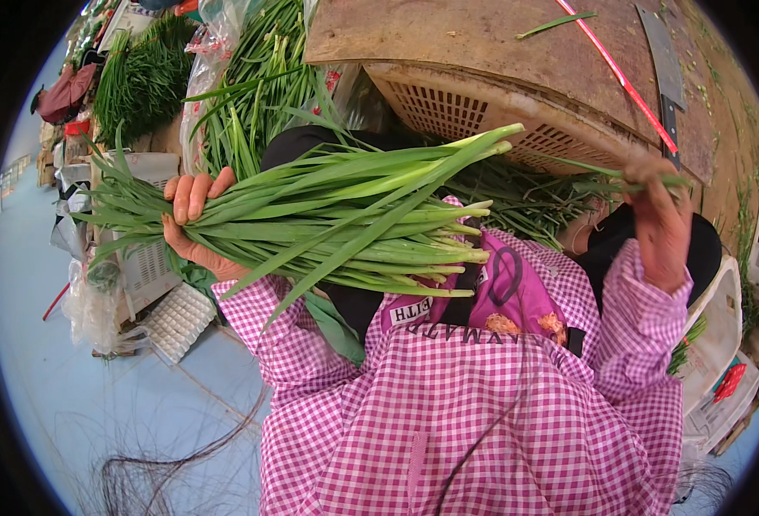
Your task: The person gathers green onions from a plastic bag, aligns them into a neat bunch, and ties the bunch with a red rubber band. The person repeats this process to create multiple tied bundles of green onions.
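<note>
My left hand (pixel 200 219) grips a thick bunch of flat green garlic chives (pixel 328 213) around its leafy part. The pale cut stem ends point right, across my lap, and a few long leaves lie slantwise over the bunch. My right hand (pixel 660 219), raised at the right and slightly blurred, pinches a few thin green leaves (pixel 596 169) between thumb and fingers, apart from the bunch. Beyond my hands, a cleaver (pixel 663 61) and a red strip (pixel 625 84) lie on a worn wooden board (pixel 483 32).
The board rests on a perforated plastic crate (pixel 437 103). Loose leaves (pixel 515 193) lie below it. More chives (pixel 263 84) stand in clear plastic, and a large green bundle (pixel 144 77) sits farther left. A person (pixel 66 93) is at the far left. A white container (pixel 718 329) stands at right.
</note>
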Demonstrator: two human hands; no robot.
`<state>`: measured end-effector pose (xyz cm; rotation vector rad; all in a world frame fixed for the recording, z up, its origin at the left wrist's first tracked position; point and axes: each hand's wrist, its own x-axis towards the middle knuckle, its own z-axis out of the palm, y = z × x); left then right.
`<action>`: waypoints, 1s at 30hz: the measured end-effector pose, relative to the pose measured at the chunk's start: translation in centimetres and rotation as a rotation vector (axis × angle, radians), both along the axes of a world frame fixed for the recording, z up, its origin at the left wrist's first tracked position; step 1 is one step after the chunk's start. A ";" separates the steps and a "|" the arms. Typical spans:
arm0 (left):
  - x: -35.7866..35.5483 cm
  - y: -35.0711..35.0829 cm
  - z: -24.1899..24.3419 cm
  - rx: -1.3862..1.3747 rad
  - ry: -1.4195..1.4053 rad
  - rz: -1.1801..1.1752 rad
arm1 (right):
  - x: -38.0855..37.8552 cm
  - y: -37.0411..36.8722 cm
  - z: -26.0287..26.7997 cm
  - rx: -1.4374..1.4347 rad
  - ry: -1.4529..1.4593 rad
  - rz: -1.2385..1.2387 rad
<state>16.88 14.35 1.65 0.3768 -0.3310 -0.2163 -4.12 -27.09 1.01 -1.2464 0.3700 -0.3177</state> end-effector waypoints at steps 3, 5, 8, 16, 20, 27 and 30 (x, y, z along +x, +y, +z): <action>0.2 -0.4 0.2 -0.015 -0.020 -0.022 | -2.8 -1.5 0.5 -0.296 0.236 0.251; 0.1 -0.8 0.5 -0.021 -0.065 -0.053 | -3.4 -1.4 0.3 -0.758 0.559 0.519; -0.2 -1.3 1.0 -0.015 -0.179 -0.083 | -3.2 -0.3 0.2 -1.108 0.457 0.069; -0.7 -2.2 1.4 -0.070 -0.381 -0.107 | 2.3 6.7 2.3 -0.701 -0.070 0.267; -0.6 -0.9 1.7 -0.025 -0.469 -0.180 | 1.5 11.7 2.3 -0.934 -0.198 0.631; 0.1 0.4 1.2 -0.063 -0.578 -0.293 | 1.7 9.0 0.4 -0.662 0.103 0.465; 0.1 0.2 1.2 -0.062 -0.575 -0.305 | 4.6 9.7 -0.5 -0.771 0.072 0.603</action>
